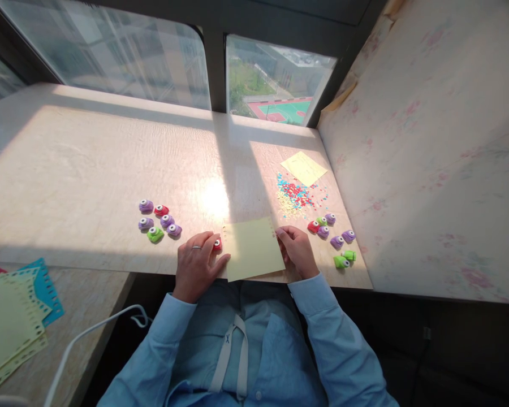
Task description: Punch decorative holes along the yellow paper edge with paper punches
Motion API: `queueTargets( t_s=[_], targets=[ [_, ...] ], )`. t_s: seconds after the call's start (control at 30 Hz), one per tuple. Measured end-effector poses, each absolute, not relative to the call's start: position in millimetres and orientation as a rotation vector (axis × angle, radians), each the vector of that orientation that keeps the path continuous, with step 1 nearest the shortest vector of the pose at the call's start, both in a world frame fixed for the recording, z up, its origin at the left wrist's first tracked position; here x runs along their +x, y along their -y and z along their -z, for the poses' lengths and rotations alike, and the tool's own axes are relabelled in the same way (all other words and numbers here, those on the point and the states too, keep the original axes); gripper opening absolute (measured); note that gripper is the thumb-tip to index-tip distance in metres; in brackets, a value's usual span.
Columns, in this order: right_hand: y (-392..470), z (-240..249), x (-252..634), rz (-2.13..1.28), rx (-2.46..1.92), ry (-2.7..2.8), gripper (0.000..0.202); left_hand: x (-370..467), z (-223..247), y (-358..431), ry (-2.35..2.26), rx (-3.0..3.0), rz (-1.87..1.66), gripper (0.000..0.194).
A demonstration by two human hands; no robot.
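A pale yellow sheet of paper point(254, 249) lies at the front edge of the ledge, with small punched holes along its left and right edges. At its left edge, a red paper punch point(218, 244) sits between the thumb and fingers of my left hand point(197, 263), which partly cover it. The right edge of the sheet is pinched in my right hand point(297, 251), its lower fingers hidden from view. Several purple, green and red punches stand to the left, among them a green punch point(155, 234). More stand to the right, including a purple punch point(337, 242).
Red, blue and yellow paper confetti point(294, 198) is scattered beyond my right hand, beside a small yellow card point(304, 168). Yellow hole-edged sheets point(11, 322) and a blue sheet point(48, 291) lie at lower left near a white cable point(89, 328). A papered wall point(432, 158) bounds the right.
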State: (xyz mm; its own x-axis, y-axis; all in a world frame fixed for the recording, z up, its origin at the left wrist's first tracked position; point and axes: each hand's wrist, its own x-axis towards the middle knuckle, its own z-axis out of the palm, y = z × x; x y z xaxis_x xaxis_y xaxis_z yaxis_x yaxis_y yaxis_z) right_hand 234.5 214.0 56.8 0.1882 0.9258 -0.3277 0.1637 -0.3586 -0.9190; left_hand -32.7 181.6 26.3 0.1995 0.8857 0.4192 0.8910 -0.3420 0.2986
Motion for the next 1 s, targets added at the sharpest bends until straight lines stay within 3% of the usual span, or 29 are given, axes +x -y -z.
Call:
queueTargets(
  t_s=[0.8, 1.0],
  targets=[
    [-233, -47, 235, -0.918, -1.453, 0.623, 0.04, -32, -26, -182, 1.825, -2.43, 0.857, 0.046],
    [-213, -51, 238, -1.082, -1.472, 0.682, 0.045, -32, -25, -182, 1.85, -2.437, 0.837, 0.046]
  ],
)
